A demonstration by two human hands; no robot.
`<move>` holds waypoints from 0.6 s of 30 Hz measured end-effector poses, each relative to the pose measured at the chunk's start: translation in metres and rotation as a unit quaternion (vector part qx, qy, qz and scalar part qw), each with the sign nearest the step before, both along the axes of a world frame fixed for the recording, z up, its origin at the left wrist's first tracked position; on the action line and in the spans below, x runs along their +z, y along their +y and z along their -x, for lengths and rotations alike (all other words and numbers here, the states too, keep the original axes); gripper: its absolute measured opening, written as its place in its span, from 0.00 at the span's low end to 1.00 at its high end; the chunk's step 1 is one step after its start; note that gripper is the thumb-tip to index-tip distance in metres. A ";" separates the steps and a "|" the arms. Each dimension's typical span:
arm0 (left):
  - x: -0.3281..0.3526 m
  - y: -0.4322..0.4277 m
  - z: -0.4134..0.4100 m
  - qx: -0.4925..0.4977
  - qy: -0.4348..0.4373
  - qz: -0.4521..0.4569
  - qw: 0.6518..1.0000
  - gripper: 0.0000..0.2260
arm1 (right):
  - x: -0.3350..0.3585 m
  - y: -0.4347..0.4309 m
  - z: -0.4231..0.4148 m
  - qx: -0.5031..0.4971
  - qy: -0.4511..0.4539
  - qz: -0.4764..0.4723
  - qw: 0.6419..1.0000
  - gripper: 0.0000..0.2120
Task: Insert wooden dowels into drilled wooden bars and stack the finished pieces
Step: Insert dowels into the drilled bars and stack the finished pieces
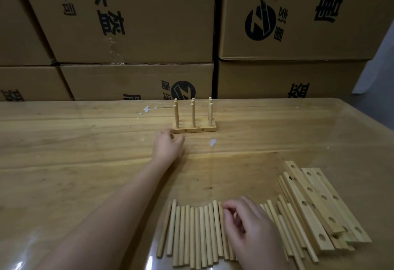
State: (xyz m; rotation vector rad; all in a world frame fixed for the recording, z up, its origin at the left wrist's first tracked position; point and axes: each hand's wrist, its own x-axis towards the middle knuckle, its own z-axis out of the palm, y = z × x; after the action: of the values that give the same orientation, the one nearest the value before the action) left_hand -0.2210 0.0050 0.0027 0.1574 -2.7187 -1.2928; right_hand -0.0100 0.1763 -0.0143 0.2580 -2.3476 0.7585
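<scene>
Finished bars (194,129) stand side by side far across the wooden table (74,152), with several upright dowels (193,115) in them. My left hand (167,145) hovers just short of their left end, fingers loosely curled and holding nothing. A row of loose dowels (191,233) lies near me. My right hand (249,225) rests on this row, its fingertips curled onto a dowel; whether it pinches one I cannot tell. Several drilled bars (315,203) lie in a slanted pile to the right of the dowels.
Stacked cardboard boxes (128,24) form a wall right behind the table's far edge. Two small white scraps (213,142) lie on the table near the finished bars. A glossy film covers the table top.
</scene>
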 end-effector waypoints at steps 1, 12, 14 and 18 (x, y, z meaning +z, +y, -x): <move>0.001 0.000 -0.016 -0.019 0.006 -0.026 0.999 0.19 | 0.002 0.000 -0.002 0.000 0.001 -0.010 1.000 0.04; 0.013 -0.009 -0.147 -0.058 0.049 -0.141 0.987 0.09 | 0.025 0.001 -0.021 -0.107 0.030 -0.147 0.983 0.11; 0.017 -0.010 -0.165 -0.063 0.061 -0.172 0.981 0.09 | 0.032 0.014 -0.021 -0.189 0.014 -0.156 0.969 0.18; 0.018 -0.007 -0.188 -0.063 0.056 -0.217 0.972 0.07 | 0.038 0.043 -0.019 -0.314 -0.068 -0.140 0.937 0.17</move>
State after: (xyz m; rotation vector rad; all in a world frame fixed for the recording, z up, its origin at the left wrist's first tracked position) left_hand -0.0332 -0.0016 0.0210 -0.0496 -2.3480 -1.8573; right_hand 0.0088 0.2189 0.0235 -0.4277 -2.4484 0.1340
